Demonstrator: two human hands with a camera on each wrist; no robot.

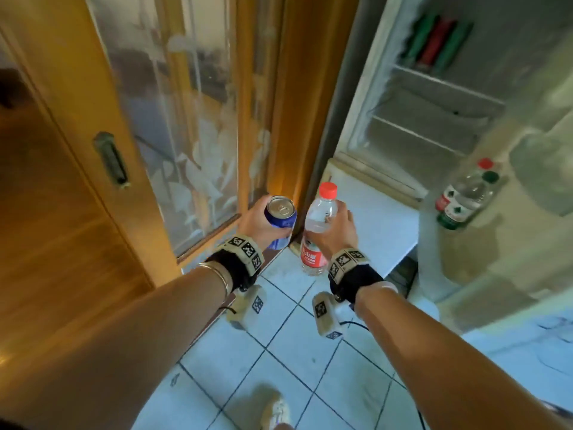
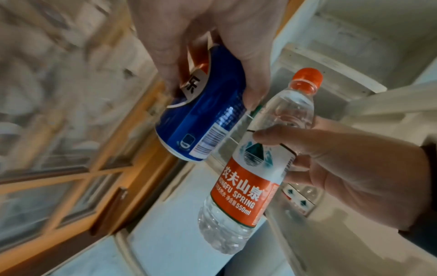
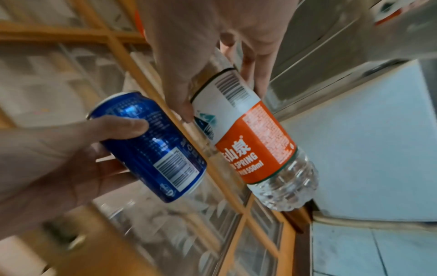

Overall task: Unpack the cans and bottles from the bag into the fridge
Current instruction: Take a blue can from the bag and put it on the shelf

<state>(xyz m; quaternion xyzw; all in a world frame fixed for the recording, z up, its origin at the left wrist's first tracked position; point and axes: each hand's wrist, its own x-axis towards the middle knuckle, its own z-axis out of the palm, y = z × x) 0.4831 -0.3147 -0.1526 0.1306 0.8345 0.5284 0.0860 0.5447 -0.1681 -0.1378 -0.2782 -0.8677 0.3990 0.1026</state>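
Note:
My left hand (image 1: 263, 223) grips a blue drink can (image 1: 280, 220) upright, its silver top facing up. My right hand (image 1: 336, 231) holds a clear water bottle (image 1: 317, 231) with a red cap and a red-and-white label, around its middle. Can (image 2: 203, 119) and bottle (image 2: 250, 164) are side by side, close but apart. Both are held in front of the open fridge (image 1: 428, 119), whose white wire shelves show to the upper right. In the right wrist view the can (image 3: 151, 147) is left of the bottle (image 3: 250, 142). No bag is in view.
Two water bottles (image 1: 465, 197) stand in the open fridge door's rack (image 1: 483, 231) at right. Dark green and red items (image 1: 437, 45) sit on the top fridge shelf. A wooden sliding door with frosted glass (image 1: 173, 119) is at left. White floor tiles (image 1: 279, 367) lie below.

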